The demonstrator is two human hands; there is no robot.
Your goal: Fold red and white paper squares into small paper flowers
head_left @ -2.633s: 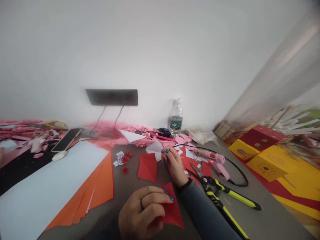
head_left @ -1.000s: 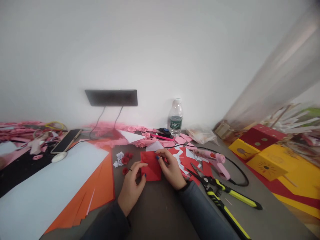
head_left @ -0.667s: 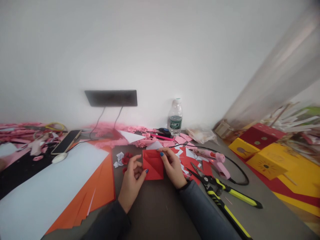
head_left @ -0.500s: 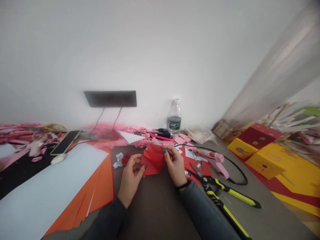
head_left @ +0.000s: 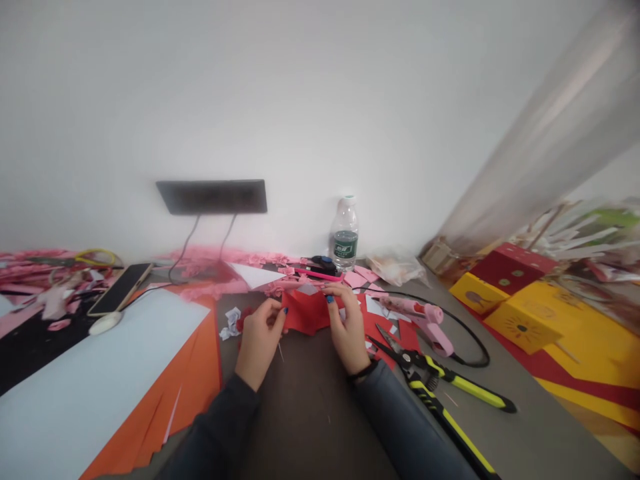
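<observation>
A creased piece of red paper [head_left: 309,312] is held up between my two hands, above the grey table. My left hand [head_left: 260,340] pinches its left edge between thumb and fingers, and a thin pale strand hangs below. My right hand [head_left: 347,327] grips the paper's right edge, fingers bent over the top. Just left of the paper lie crumpled white paper scraps [head_left: 231,323], with a bit of dark red paper partly hidden behind my left hand. Beside my right wrist rest pliers with yellow-green and black handles [head_left: 430,373], jaws apart, on red paper scraps.
A pink glue gun [head_left: 420,319] with a black cord lies at right. Behind stands a water bottle [head_left: 346,233]. White sheets [head_left: 110,367] over orange paper [head_left: 195,373] and a phone [head_left: 123,289] are at left. Yellow and red boxes [head_left: 523,320] sit far right.
The red paper has been opened out wider and tilted lower between my hands. My right hand's fingers have arched over its top edge. The whole view has shifted slightly.
</observation>
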